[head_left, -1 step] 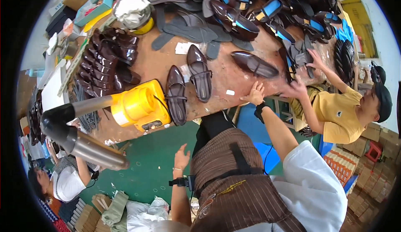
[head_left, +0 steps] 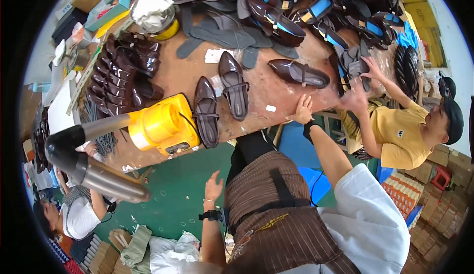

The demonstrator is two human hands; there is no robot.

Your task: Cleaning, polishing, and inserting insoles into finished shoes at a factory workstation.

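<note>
My right hand (head_left: 302, 110) lies on the table's near edge, fingers stretched out, holding nothing. Just beyond its fingertips rests a single dark brown patent pointed shoe (head_left: 298, 73) with a strap. Over the green floor hangs my left hand (head_left: 213, 186), empty, its fingers loosely bent and apart. On the table ahead of me stand two matching shoes side by side: the left shoe (head_left: 206, 113) beside a yellow machine and the right shoe (head_left: 234, 86) a little farther off. A small white label (head_left: 270, 108) lies between the pair and my right hand.
The yellow blower-like machine (head_left: 163, 123) with a metal pipe stands at the table's left. Behind are dark shoe uppers (head_left: 116, 76), grey insoles (head_left: 222, 36) and heaped shoes (head_left: 276, 25). A co-worker in yellow (head_left: 400, 131) handles pieces on the right; another person (head_left: 81, 212) is lower left.
The single shoe near my right hand has turned slightly, its toe shifting left. The co-worker's nearer hand has moved a little right. My own hands are almost unmoved.
</note>
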